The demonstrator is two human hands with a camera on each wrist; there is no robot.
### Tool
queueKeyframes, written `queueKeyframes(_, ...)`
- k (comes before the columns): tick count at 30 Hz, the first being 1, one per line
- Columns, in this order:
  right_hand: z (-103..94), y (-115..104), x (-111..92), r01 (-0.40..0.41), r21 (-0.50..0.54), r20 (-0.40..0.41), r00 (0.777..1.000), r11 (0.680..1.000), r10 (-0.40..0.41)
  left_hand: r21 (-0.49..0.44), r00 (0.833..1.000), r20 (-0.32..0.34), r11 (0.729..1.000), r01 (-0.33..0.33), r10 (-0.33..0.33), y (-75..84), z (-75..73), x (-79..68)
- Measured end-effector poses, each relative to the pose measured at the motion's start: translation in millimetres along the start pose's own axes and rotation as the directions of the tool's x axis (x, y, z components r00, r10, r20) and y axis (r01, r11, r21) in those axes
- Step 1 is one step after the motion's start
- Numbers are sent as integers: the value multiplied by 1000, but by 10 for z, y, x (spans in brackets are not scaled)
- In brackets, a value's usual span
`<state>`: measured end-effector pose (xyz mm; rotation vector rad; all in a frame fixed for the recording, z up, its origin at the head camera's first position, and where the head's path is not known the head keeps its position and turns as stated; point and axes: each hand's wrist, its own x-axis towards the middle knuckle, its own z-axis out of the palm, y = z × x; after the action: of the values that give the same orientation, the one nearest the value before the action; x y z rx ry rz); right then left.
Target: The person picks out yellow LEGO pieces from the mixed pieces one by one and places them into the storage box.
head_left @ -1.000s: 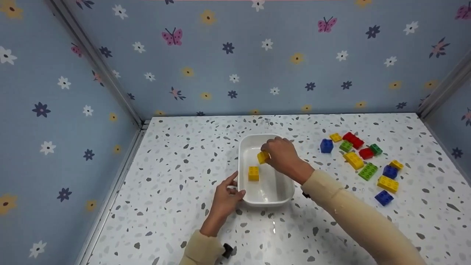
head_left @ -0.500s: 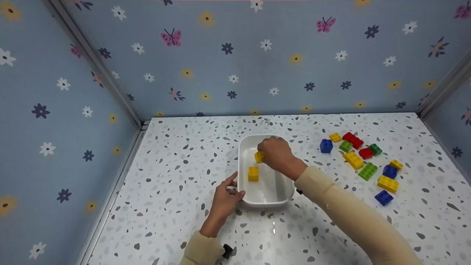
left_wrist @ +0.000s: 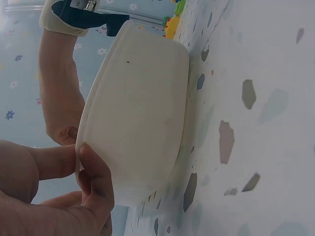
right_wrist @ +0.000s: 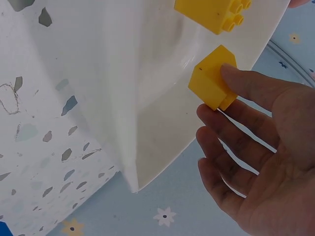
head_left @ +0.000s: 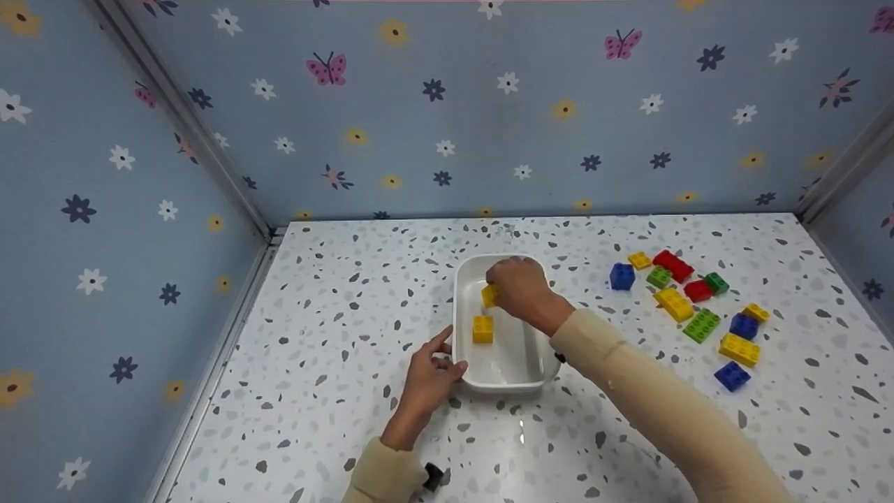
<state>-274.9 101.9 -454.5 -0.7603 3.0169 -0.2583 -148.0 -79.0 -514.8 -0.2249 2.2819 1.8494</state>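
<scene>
A white plastic tub stands on the speckled table. My left hand grips its left rim near the front corner; in the left wrist view the thumb and fingers pinch the rim from both sides. Over the tub's far half, my right hand pinches a yellow building brick between thumb and fingertips, inside the walls. Another yellow brick sits studs up on the tub floor, a little nearer to me than the held one.
Right of the tub lie several loose bricks: a tall blue brick, a red brick, a long green brick, a long yellow brick and a blue brick among them. A flower-patterned wall rises behind the table.
My right hand has moved slightly left within the tub, carrying the yellow brick with it. The left hand keeps its grip on the rim, and the loose bricks have not moved.
</scene>
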Motion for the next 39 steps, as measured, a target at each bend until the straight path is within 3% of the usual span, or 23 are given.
queueKeyframes(7,13,-29,50,-14,-54,6,1000,998,14,11,1000,-4,1000,8,-8,-8,0,-2)
queueKeyframes(14,11,-52,104,-15,-125,79,997,992,25,3,1000,0,1000,-4,4,-15,4,-16)
queueKeyframes(24,5,-62,172,-37,-117,182,982,992,58,8,1000,-7,1000,-4,4,5,4,-12)
queueKeyframes(39,36,-20,262,-53,-182,208,974,982,91,-10,1000,7,1000,-10,10,12,-6,-28)
